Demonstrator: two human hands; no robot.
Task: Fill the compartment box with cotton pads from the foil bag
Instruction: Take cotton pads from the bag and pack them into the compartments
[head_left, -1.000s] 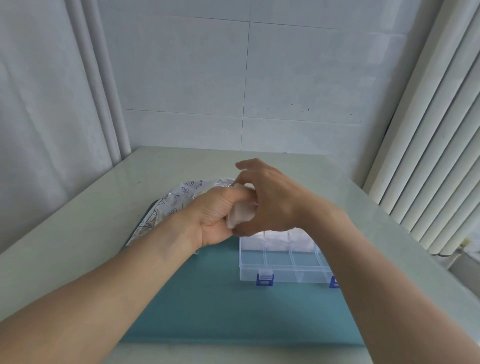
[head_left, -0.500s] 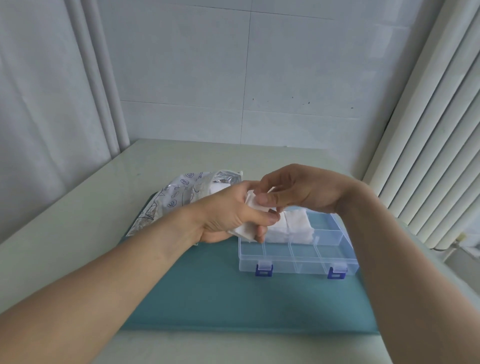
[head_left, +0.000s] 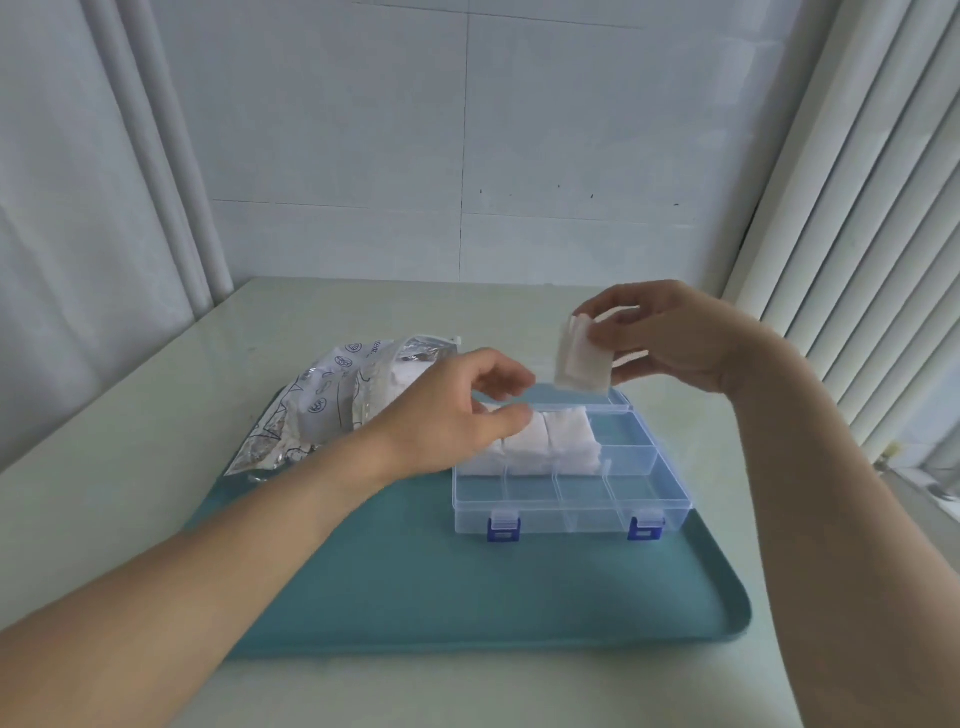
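The right hand (head_left: 670, 338) is raised above the far right corner of the compartment box (head_left: 571, 483), thumb and fingertips pinching a small stack of cotton pads (head_left: 582, 361) that hangs down on edge, its lower corner just above the box's back rim without touching it. The left hand (head_left: 457, 410) hovers over the left end of the box, fingers loosely curled and apart, holding nothing; its fingertips sit just over the white pads already packed (head_left: 545, 441) into the back row.

That clear box stands open on a teal tray (head_left: 415, 597), toward the tray's right half, two blue latches (head_left: 503, 530) facing the person. The filled pads take up the back-left compartments; the long back-right compartment, right under the raised stack, shows only the tray's teal through its floor, and the front row of four cells also looks bare. The box's right wall runs close to the tray's right rim.

The foil bag (head_left: 332, 405) lies on its side at the tray's far left corner, partly hanging over the tray edge onto the pale table (head_left: 156, 441), its mouth turned toward the box with white pads showing inside. The left wrist covers the gap between bag and box.

The near half of the tray is open surface. A tiled wall closes the far edge of the table, and vertical blinds (head_left: 857, 234) stand beside its right edge.
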